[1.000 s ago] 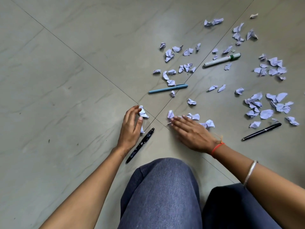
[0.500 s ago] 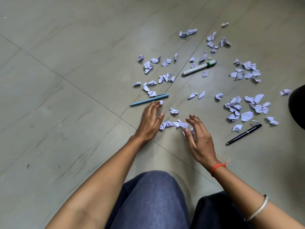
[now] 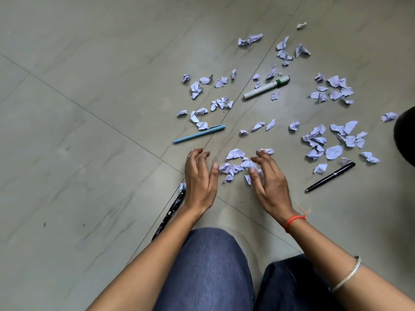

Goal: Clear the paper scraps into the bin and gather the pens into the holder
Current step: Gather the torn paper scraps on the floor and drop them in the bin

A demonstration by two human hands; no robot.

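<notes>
Several crumpled pale-lilac paper scraps lie scattered over the grey tiled floor. A small heap of scraps (image 3: 234, 167) sits between my two hands. My left hand (image 3: 199, 176) rests on the floor left of the heap, fingers curled and apart, holding nothing. My right hand (image 3: 268, 176) cups the heap's right side, its fingertips touching scraps. A light blue pen (image 3: 198, 134) lies just beyond my left hand. A white marker with a green band (image 3: 266, 87) lies farther off. One black pen (image 3: 330, 177) lies at the right, and a dark patterned pen (image 3: 169, 213) is partly hidden under my left forearm.
A dense cluster of scraps (image 3: 336, 140) lies at the right, with more scraps (image 3: 334, 89) farther back. A dark rounded object (image 3: 405, 135) is cut off by the right edge. My knees (image 3: 208, 265) in blue trousers fill the bottom of the view. Neither a bin nor a holder is visible.
My left hand has drawn back from near the blue pen towards me, and both hands have closed in around the heap of scraps. The view has shifted, bringing the dark patterned pen back in.
</notes>
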